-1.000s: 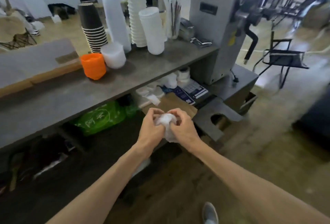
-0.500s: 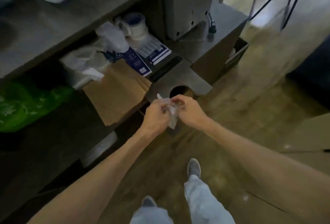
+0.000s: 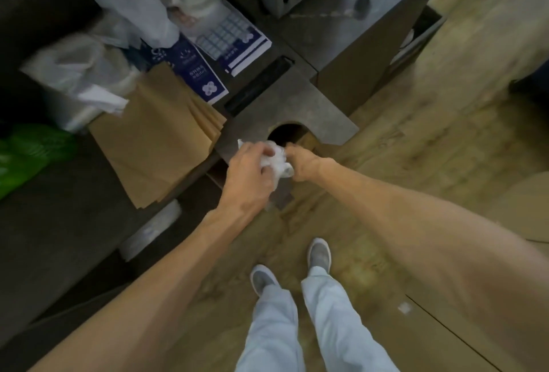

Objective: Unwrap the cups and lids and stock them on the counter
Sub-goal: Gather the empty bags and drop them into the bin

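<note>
Gripping crumpled wrapper (image 3: 277,161), writing unreadable

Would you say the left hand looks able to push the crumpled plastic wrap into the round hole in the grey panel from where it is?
Probably yes: the left hand holds the crumpled wrap just below the round hole, and nothing visible lies between them.

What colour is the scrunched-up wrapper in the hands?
White. The crumpled wrapper shows best in the head view, held between the left hand and right hand.
</note>
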A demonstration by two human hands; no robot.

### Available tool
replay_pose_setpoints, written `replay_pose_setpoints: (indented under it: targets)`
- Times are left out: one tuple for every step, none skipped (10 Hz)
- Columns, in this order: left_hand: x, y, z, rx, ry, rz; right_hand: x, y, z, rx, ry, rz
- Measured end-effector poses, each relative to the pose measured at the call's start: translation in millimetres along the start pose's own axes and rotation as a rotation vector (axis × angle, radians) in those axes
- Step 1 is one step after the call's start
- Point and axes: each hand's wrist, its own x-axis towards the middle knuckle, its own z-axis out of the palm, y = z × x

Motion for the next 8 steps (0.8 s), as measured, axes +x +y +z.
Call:
replay_pose_setpoints:
  targets:
    - [5.7, 20.5, 15.0, 0.053, -0.03, 0.018, -36.2, 6.5, 13.6, -0.019, 0.009, -0.017]
    - [12.0, 37.4, 38.0, 0.139, -0.128, 0.001, -64.2, 15.9, 33.5, 0.053, -0.009, -0.063]
    - [16.1, 47.5, 72.8, 0.168, -0.259, 0.051, -96.1, 36.4, 48.4, 0.119, -0.034, 0.028]
    - [17.6, 56.8, 110.6, 0.209, -0.397, 0.036, -124.9, 52.7, 65.8, 0.167, -0.016, 0.121]
    - [16.4, 53.0, 131.5, 0.533, -0.481, 0.181, -133.3, 62.5, 81.6, 0.232, 0.047, 0.142]
    - [13.3, 35.4, 132.5, 0.932, -0.513, 0.382, -135.6, 61.0, 83.2, 0.244, 0.036, 0.165]
    - [10.5, 30.5, 124.8, 1.025, -0.441, 0.4, -132.2, 55.3, 80.8, 0.266, 0.057, 0.173]
    - [8.7, 27.4, 107.7, 0.92, -0.29, 0.444, -123.6, 39.5, 74.1, 0.307, 0.11, 0.119]
